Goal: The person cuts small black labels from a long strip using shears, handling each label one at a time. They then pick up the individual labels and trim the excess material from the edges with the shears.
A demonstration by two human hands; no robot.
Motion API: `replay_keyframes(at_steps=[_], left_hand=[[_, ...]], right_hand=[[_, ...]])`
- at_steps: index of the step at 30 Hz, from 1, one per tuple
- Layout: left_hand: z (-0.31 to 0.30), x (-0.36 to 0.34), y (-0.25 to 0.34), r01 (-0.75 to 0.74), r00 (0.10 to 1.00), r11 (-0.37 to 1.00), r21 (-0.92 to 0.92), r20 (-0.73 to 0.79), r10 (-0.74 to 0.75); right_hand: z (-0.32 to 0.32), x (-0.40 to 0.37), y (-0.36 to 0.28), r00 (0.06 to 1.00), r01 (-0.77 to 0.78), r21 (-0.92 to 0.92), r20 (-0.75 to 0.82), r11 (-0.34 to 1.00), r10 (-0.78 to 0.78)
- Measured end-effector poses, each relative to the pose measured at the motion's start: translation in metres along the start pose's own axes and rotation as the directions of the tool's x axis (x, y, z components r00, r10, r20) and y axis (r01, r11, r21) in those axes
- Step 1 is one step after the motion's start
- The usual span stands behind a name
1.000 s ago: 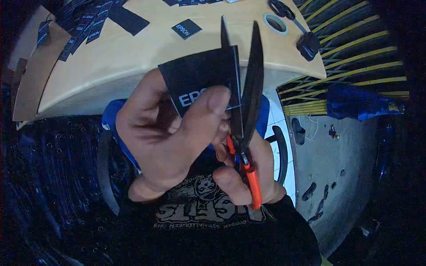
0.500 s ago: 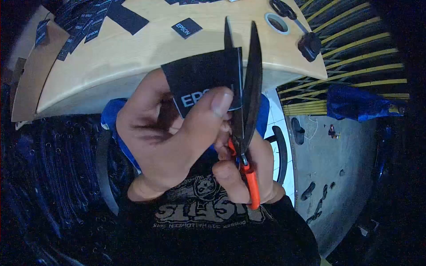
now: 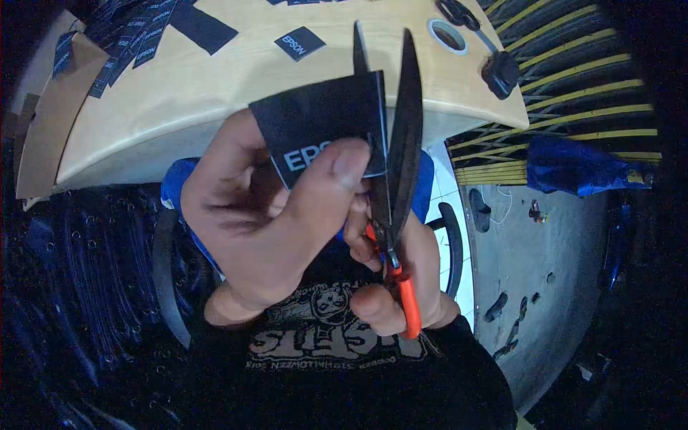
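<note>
My left hand pinches a black fabric label with white EPSON lettering, the thumb covering part of the word. A pale line runs along the label's right edge. My right hand is closed on the orange handles of a pair of scissors, whose blades point up and stand apart. The label's right edge lies between the blades, one blade passing behind the label. Part of my right fingers is hidden behind the scissors and my left hand.
On the wooden table lie a separate EPSON label, black label strips, a tape roll and a black tool. Cardboard stands at the left edge. A yellow-slatted metal gate is at right.
My left hand and the label have shifted slightly left. The scissor blades are spread a little wider, and my right thumb has moved slightly.
</note>
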State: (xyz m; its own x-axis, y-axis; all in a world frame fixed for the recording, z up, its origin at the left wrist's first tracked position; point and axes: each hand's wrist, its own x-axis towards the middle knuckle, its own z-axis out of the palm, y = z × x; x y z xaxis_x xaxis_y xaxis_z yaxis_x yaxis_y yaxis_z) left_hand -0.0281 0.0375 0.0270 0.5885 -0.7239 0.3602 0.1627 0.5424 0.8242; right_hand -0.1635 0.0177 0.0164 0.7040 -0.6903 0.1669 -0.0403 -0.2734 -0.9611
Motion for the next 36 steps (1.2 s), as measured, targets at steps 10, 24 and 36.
replay_keyframes(at_steps=[10, 24, 36], left_hand=[[-0.0019, 0.0028, -0.0046, -0.033, 0.999, 0.999, -0.012, 0.032, 0.033], [-0.0099, 0.0085, -0.0076, -0.066, 0.996, 0.998, 0.009, 0.067, 0.065], [-0.0063, 0.0086, -0.0049, -0.022, 0.998, 0.999, -0.039, 0.063, 0.025]], right_hand=[[0.0007, 0.0005, -0.0050, 0.997, -0.076, -0.001, -0.031, 0.997, 0.076], [0.0032, 0.0061, -0.0055, 0.995, -0.086, -0.108, -0.066, 0.990, 0.079], [0.0038, 0.0071, -0.0068, 0.992, -0.083, -0.186, -0.110, 0.979, 0.063]])
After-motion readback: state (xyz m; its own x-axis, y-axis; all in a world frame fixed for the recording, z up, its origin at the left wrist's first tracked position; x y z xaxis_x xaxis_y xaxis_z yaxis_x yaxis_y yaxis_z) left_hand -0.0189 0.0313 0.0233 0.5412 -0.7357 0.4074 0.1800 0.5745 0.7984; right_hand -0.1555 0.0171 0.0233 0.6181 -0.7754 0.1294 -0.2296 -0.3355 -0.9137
